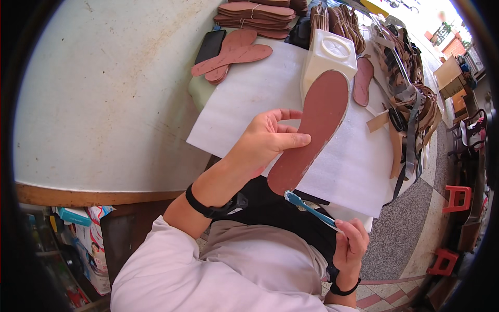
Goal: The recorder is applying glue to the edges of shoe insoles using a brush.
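My left hand grips a reddish-brown shoe insole by its edge, thumb on the face toward me. The insole is tilted up over the white foam sheet. In my right hand is a blue toothbrush, held by its handle end. Its bristle head carries something whitish and meets or nearly meets the lower end of the insole. Behind the insole stands a white plastic container, partly covered by it. A single insole lies to the right of the container.
Bundled insoles are stacked at the back, with loose insoles and a black phone nearby. Leather strips and scissors crowd the right edge. Red stools stand on the floor at right.
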Tool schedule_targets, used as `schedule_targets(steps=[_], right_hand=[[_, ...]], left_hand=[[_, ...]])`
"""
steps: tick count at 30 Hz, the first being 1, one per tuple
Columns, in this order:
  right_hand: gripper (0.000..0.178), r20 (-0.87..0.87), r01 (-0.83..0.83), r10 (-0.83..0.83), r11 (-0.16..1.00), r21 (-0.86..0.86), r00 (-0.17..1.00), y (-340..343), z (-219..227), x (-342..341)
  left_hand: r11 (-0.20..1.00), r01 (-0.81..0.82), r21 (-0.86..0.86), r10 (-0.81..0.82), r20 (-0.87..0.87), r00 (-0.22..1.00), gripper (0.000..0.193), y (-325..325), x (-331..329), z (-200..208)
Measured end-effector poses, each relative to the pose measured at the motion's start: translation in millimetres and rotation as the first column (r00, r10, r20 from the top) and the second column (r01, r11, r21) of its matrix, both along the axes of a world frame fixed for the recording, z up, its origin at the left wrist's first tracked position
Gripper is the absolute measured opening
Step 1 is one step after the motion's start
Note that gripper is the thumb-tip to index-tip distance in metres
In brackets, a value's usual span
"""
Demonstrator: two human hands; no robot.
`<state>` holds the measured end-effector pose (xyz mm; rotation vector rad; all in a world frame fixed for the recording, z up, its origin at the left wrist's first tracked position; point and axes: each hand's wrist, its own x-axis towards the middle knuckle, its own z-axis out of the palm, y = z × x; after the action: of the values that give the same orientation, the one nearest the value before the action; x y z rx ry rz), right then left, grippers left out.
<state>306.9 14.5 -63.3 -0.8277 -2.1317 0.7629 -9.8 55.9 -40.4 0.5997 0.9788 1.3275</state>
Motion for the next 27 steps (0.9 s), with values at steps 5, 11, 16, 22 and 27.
schedule_targets(steps=[5,11,16,22,27], right_hand=[[0.028,-0.013,0.09,-0.089,0.995,0.045,0.996,3.2,-1.9,0.6],[0.025,-0.005,0.174,-0.174,0.982,0.07,0.985,7.4,0.2,2.4],[0.022,-0.081,0.303,-0.295,0.948,0.103,0.952,7.0,-3.4,6.4],[0.021,-0.095,0.38,-0.376,0.924,0.026,0.922,0.5,-1.8,23.8],[0.022,-0.117,0.381,-0.374,0.924,0.043,0.92,0.5,0.3,18.5]], left_hand=[[1.0,0.014,-0.016,-0.013,0.032,0.999,0.062,-2.3,2.8,-0.8],[0.999,0.037,-0.022,-0.036,0.009,0.999,0.063,-4.3,4.4,-1.5],[1.0,0.012,-0.024,-0.016,-0.14,0.99,0.065,-6.4,4.4,4.9],[0.999,-0.04,0.007,0.04,-0.393,0.919,0.066,-18.1,4.2,17.6],[0.999,-0.001,0.036,0.027,-0.722,0.691,0.061,-22.9,2.2,38.0]])
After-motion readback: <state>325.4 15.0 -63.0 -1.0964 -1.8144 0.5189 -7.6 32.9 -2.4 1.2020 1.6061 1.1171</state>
